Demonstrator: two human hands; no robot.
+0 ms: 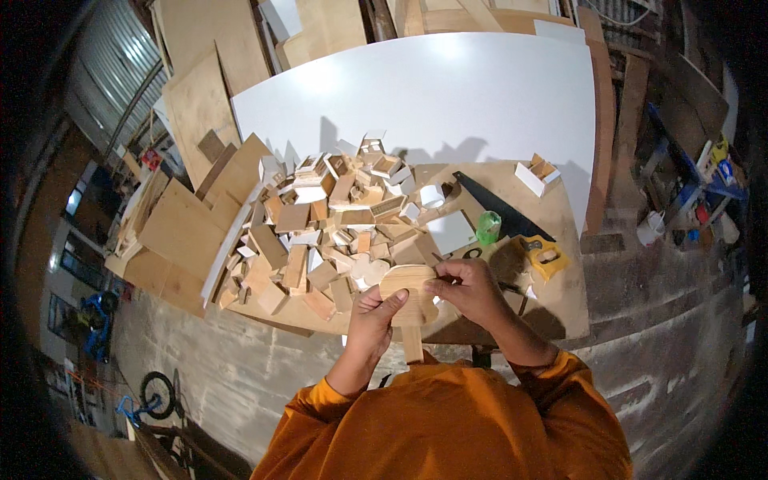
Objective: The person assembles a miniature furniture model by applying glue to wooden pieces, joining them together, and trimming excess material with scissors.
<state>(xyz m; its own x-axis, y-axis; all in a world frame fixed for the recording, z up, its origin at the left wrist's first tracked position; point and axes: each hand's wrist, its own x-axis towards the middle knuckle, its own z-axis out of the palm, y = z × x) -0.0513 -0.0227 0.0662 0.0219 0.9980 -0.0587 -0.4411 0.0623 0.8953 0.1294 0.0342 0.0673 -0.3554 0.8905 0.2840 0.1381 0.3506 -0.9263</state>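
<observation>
A pale wooden paddle-shaped piece with a rounded head and a straight handle is held in front of my chest, its handle pointing down toward me. My left hand grips the left side of the head, thumb lying across the face. On the opposite edge, my right hand pinches the head between thumb and fingers; whether a small item is also in those fingers cannot be made out. Just beyond the paddle lies a flower-shaped pale wooden piece, at the near side of a heap of wood offcuts.
The brown tabletop carries a handsaw with a yellow handle, a green transparent container and a small white-and-wood box. A large white panel stands behind. Plywood sheets lean at left; a small bicycle stands lower left.
</observation>
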